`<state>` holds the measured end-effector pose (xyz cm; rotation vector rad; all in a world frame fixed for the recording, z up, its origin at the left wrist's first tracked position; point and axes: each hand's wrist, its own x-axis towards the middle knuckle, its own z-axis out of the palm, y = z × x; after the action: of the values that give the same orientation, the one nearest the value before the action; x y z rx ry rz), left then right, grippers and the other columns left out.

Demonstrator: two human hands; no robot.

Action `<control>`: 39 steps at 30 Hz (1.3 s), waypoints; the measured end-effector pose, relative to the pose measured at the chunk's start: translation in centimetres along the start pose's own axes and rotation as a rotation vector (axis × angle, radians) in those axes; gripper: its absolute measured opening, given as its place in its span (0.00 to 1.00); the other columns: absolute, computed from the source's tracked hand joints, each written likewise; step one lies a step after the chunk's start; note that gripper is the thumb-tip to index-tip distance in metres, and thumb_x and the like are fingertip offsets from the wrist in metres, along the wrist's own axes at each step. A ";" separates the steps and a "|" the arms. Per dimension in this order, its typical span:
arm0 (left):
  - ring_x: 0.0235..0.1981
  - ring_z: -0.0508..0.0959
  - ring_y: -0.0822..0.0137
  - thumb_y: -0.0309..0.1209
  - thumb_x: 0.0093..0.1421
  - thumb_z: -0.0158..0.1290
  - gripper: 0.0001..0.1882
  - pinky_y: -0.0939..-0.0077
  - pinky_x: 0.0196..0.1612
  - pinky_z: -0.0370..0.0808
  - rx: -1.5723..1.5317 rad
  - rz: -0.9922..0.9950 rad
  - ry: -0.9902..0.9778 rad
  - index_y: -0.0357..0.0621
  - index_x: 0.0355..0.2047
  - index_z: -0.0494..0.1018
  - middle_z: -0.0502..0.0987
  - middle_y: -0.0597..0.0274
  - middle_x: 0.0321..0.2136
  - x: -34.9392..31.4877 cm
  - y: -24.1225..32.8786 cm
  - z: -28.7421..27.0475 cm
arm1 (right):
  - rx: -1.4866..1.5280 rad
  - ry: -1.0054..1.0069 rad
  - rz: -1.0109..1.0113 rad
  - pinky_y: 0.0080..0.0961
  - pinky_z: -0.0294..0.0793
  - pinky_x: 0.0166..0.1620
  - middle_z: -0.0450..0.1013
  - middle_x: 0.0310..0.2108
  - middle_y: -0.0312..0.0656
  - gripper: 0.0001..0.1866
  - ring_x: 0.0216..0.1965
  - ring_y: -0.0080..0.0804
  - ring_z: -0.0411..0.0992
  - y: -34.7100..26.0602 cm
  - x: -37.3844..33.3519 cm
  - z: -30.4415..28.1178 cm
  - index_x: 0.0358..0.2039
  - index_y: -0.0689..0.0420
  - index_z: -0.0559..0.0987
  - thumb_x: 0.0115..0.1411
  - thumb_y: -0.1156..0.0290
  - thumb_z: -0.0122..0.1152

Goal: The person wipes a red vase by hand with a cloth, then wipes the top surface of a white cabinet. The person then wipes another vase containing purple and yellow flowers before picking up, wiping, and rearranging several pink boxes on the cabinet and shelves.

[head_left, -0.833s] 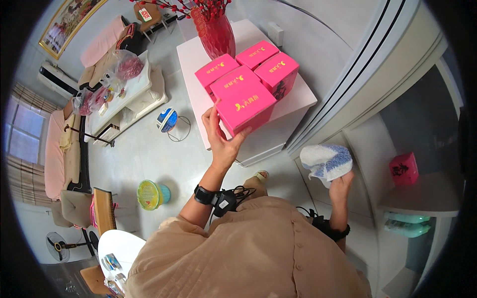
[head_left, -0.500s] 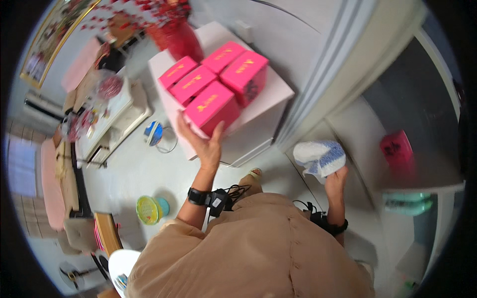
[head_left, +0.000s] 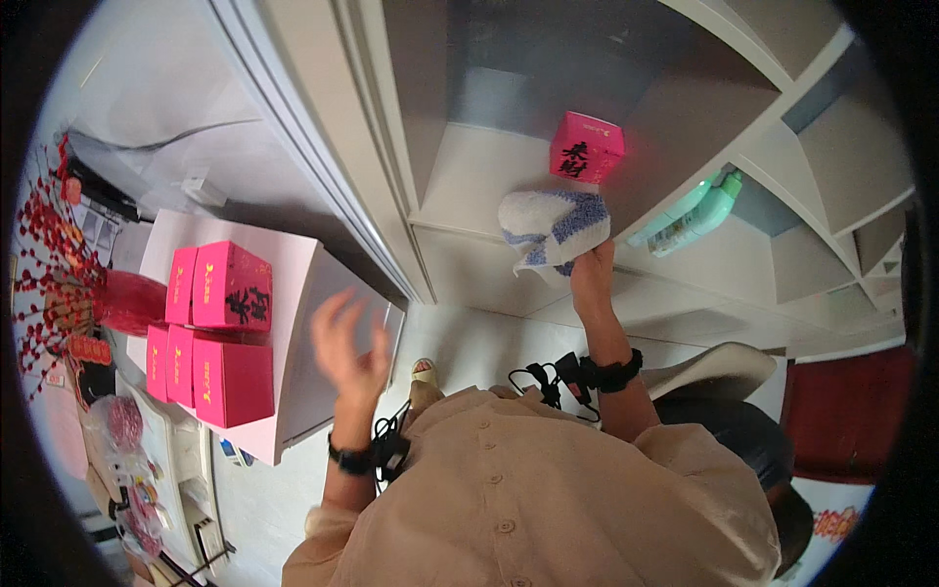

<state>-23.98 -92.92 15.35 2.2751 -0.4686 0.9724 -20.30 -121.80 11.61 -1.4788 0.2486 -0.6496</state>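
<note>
My right hand (head_left: 592, 279) grips a white and blue cloth (head_left: 556, 227), bunched up in front of the shelf unit. Behind the cloth, one pink box (head_left: 587, 149) with dark lettering stands on the shelf floor. My left hand (head_left: 347, 347) is in the air beside the low white cabinet (head_left: 293, 269), its fingers apart and slightly blurred, with nothing in it. Several more pink boxes (head_left: 233, 377) stand close together in two rows on that cabinet, a short way left of my left hand.
The shelf unit (head_left: 469, 186) has pale dividers at the right. Green bottles (head_left: 712, 217) lie in the compartment right of the cloth. A red vase (head_left: 132, 301) with red berry sprays stands at the cabinet's far left. A beige chair (head_left: 729, 375) is at the right.
My view has turned right toward the shelf unit. My left hand has come away from the nearest pink box on the cabinet. The cloth stays in my right hand, now before the shelf.
</note>
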 end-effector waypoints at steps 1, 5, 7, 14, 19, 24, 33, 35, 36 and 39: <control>0.42 0.72 0.54 0.23 0.47 0.57 0.17 0.66 0.44 0.69 -0.096 0.016 -0.074 0.37 0.38 0.69 0.72 0.50 0.38 0.5 -0.2 2.5 | 0.004 0.013 -0.003 0.20 0.66 0.32 0.71 0.31 0.36 0.12 0.31 0.21 0.66 -0.7 -0.3 -0.2 0.39 0.64 0.71 0.60 0.70 0.47; 0.43 0.71 0.51 0.28 0.48 0.57 0.21 0.66 0.46 0.68 -0.360 -0.046 -0.332 0.36 0.42 0.67 0.70 0.48 0.41 4.5 1.3 11.4 | -0.091 -0.099 0.143 0.20 0.67 0.34 0.70 0.31 0.36 0.12 0.33 0.22 0.66 -3.5 -2.2 -2.1 0.39 0.64 0.71 0.61 0.69 0.44; 0.45 0.69 0.49 0.29 0.48 0.57 0.24 0.66 0.48 0.67 -0.417 -0.021 -0.414 0.37 0.46 0.64 0.68 0.47 0.44 6.8 2.5 15.8 | -0.149 -0.089 0.165 0.20 0.67 0.36 0.70 0.31 0.36 0.12 0.33 0.22 0.66 -2.9 -3.4 -3.9 0.38 0.63 0.71 0.62 0.68 0.42; 0.50 0.64 0.48 0.30 0.47 0.59 0.33 0.62 0.51 0.65 -0.402 0.239 -0.539 0.40 0.52 0.58 0.62 0.45 0.49 13.9 6.6 25.9 | -0.093 0.016 0.320 0.22 0.64 0.46 0.69 0.40 0.35 0.15 0.42 0.25 0.66 -3.5 -7.3 -9.2 0.46 0.62 0.70 0.61 0.67 0.46; 0.49 0.64 0.46 0.28 0.39 0.63 0.37 0.62 0.50 0.65 -0.399 0.145 -0.546 0.44 0.50 0.59 0.63 0.47 0.47 15.6 7.3 31.2 | -0.045 0.206 0.216 0.19 0.66 0.37 0.71 0.32 0.33 0.11 0.34 0.20 0.67 -3.5 -8.8 -11.4 0.37 0.62 0.73 0.61 0.69 0.47; 0.46 0.66 0.48 0.27 0.35 0.65 0.34 0.64 0.47 0.67 -0.480 0.087 -0.537 0.42 0.43 0.61 0.64 0.50 0.42 14.6 8.0 32.2 | -0.066 0.161 0.230 0.21 0.64 0.46 0.70 0.41 0.34 0.15 0.42 0.23 0.66 -3.1 -9.1 -12.8 0.45 0.60 0.70 0.62 0.66 0.45; 0.43 0.70 0.55 0.29 0.33 0.68 0.37 0.67 0.49 0.66 -0.589 -0.045 -0.334 0.41 0.43 0.59 0.69 0.52 0.38 10.9 8.2 21.1 | 0.179 0.308 0.020 0.21 0.66 0.43 0.70 0.39 0.35 0.11 0.40 0.23 0.66 -4.4 -7.4 -9.5 0.42 0.62 0.71 0.60 0.73 0.48; 0.44 0.70 0.60 0.28 0.33 0.68 0.38 0.68 0.49 0.65 -0.584 0.049 -0.403 0.39 0.43 0.59 0.69 0.53 0.40 9.6 8.2 17.6 | 0.266 0.141 -0.053 0.22 0.66 0.46 0.69 0.42 0.37 0.13 0.42 0.24 0.66 -5.8 -7.0 -7.8 0.44 0.63 0.70 0.59 0.76 0.48; 0.44 0.70 0.60 0.28 0.33 0.68 0.38 0.68 0.49 0.65 -0.565 0.035 -0.413 0.39 0.43 0.59 0.69 0.53 0.40 8.7 8.3 16.0 | 0.267 0.024 -0.087 0.22 0.66 0.45 0.69 0.43 0.38 0.13 0.43 0.24 0.66 -7.1 -6.9 -6.7 0.45 0.63 0.69 0.58 0.76 0.46; 0.43 0.72 0.62 0.28 0.38 0.65 0.30 0.72 0.45 0.69 -0.876 -0.130 -0.353 0.39 0.41 0.61 0.69 0.51 0.44 6.0 8.7 12.7 | -0.189 -0.295 -0.162 0.33 0.66 0.49 0.70 0.42 0.45 0.15 0.46 0.37 0.67 -8.4 -5.9 -3.6 0.42 0.63 0.71 0.52 0.79 0.51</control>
<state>-17.97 -108.26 16.38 1.6236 -0.7123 0.1986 -29.13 -121.29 17.98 -1.7679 -0.0402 -0.5378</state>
